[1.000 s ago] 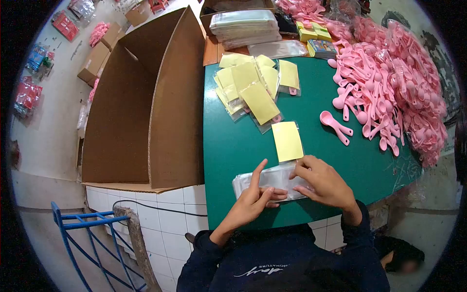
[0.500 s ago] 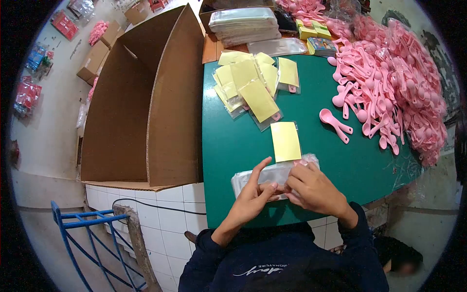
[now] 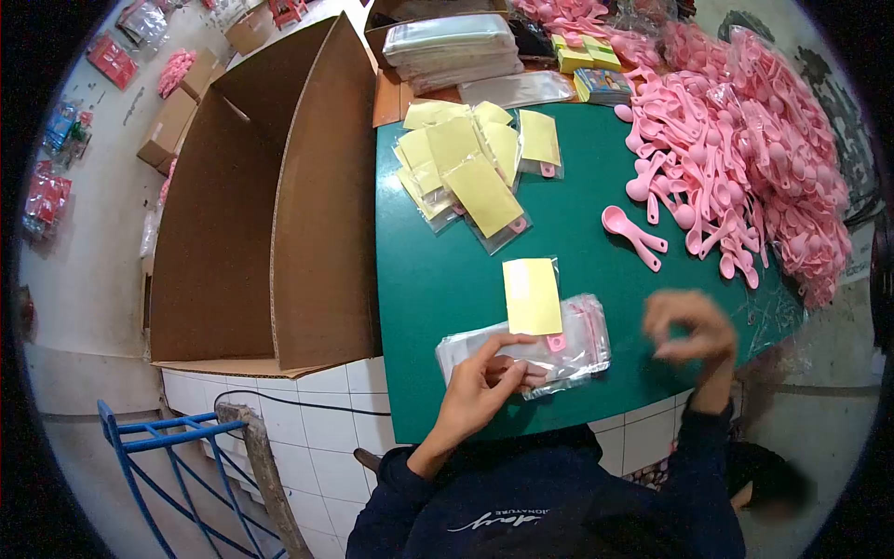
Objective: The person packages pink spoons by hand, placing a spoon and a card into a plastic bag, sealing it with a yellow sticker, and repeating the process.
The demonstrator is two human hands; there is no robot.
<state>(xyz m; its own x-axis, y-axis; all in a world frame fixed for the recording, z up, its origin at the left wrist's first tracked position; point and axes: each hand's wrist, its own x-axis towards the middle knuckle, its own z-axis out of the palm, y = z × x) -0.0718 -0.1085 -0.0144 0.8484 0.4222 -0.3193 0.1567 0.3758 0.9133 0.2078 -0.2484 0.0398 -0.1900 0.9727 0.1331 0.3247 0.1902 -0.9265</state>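
My left hand (image 3: pixel 484 380) rests on a stack of clear plastic bags (image 3: pixel 456 349) near the front edge of the table. Its thumb and fingers close on the top plastic bag (image 3: pixel 573 368), with some fingertips showing through the film. At the upper end of the stack lies a yellow card (image 3: pixel 533 296) in clear film, with a pink handle end (image 3: pixel 556 342) peeking out below it. Off to the right, my right hand (image 3: pixel 691 326) hangs over the green table, its curled fingers smeared by motion. A pair of pink spoons (image 3: pixel 635 238) lies beyond that hand.
Packed yellow cards (image 3: pixel 466 158) pile up at the table's far left. A big heap of pink spoons (image 3: pixel 736 158) covers the far right. More clear bags (image 3: pixel 452 47) are stacked at the back. A tall cardboard box (image 3: pixel 326 214) stands against the left side.
My right hand has left the bags and swung to the right. The yellow card has come closer to me, over the stack, and its pink handle end now shows. My left hand stays at the stack.
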